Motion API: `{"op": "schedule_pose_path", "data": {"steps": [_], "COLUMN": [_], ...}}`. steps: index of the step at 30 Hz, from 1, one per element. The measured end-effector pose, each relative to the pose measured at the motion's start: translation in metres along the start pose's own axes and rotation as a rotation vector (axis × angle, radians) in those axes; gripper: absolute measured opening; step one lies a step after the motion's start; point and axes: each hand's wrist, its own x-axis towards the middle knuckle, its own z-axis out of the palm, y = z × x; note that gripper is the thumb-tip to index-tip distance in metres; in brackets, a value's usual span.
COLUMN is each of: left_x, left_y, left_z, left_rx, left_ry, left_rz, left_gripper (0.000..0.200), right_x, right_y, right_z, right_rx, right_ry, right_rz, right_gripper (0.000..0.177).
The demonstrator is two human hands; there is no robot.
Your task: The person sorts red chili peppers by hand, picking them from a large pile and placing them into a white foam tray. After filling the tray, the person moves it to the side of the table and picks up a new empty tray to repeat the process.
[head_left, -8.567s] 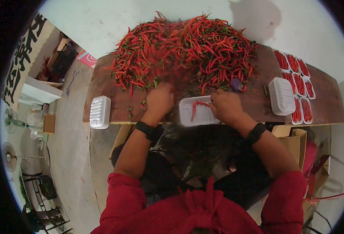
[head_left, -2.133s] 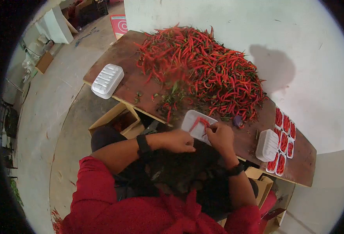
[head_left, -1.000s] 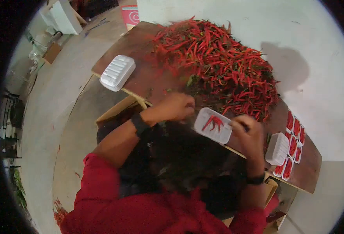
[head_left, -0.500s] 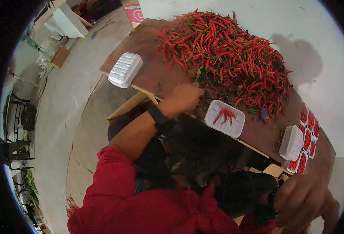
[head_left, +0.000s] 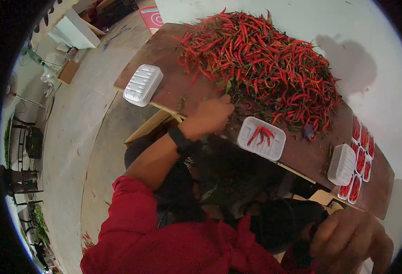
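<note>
My left hand rests at the lower edge of a large pile of red chillies, its fingers curled together; what they pinch, if anything, is hidden. Just right of it, a white tray holds several red chillies near the table's front edge. At the bottom right, away from the table top, my right hand has bent fingers drawn in; anything inside them cannot be made out.
On the brown table lie stacked white trays at left and another stack at right. Several filled chilli trays stand beyond the right stack. A white wall borders the back. An open cardboard box is below the table.
My right hand has shifted slightly left and down in the view. My left hand stays by the pile, fingertips a little higher and further left. The camera view has shifted slightly.
</note>
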Motion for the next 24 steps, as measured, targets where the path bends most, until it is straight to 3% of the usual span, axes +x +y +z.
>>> {"op": "schedule_pose_path", "data": {"steps": [1,3,4,6,10,12,13,15,17,19,24], "left_x": [-0.001,-0.001,0.000,-0.001,-0.002,-0.002,-0.003,0.000,0.005,0.004,0.003], "left_y": [0.001,-0.001,-0.003,-0.003,0.003,0.003,-0.001,-0.003,-0.003,0.000,-0.001], "left_z": [-0.003,-0.004,-0.001,-0.001,-0.010,-0.009,-0.003,0.000,-0.001,-0.009,-0.014], "left_rx": [-0.011,-0.021,-0.017,-0.016,0.061,0.094,0.077,0.061,-0.130,-0.172,-0.312], "left_ry": [0.015,0.038,0.027,0.017,-0.027,-0.042,0.001,0.051,0.199,0.256,0.254], "left_rz": [0.005,0.009,0.007,0.004,-0.015,-0.024,-0.026,-0.024,-0.201,-0.199,-0.287], "left_gripper": [0.019,0.019,0.019,0.020,0.020,0.019,0.018,0.017,0.017,0.018,0.022], "right_x": [-0.007,-0.027,-0.018,0.000,-0.023,-0.016,-0.016,-0.017,-0.023,-0.039,-0.081], "right_y": [-0.004,-0.019,-0.018,-0.019,-0.009,-0.005,0.003,0.028,0.042,0.069,0.136], "right_z": [-0.008,-0.032,-0.026,-0.009,-0.015,-0.033,-0.019,0.021,0.010,-0.011,-0.028], "right_rx": [0.002,0.284,0.283,-0.025,-0.064,0.043,0.039,-0.539,-0.549,-0.581,-0.675], "right_ry": [-0.002,-0.210,-0.215,-0.131,-0.076,-0.251,-0.254,0.719,0.878,0.845,0.685], "right_rz": [-0.001,0.117,0.119,0.150,0.110,0.199,0.200,0.233,0.522,0.706,0.856], "right_gripper": [0.036,0.027,0.027,0.037,0.041,0.024,0.024,0.020,0.013,0.014,0.019]}}
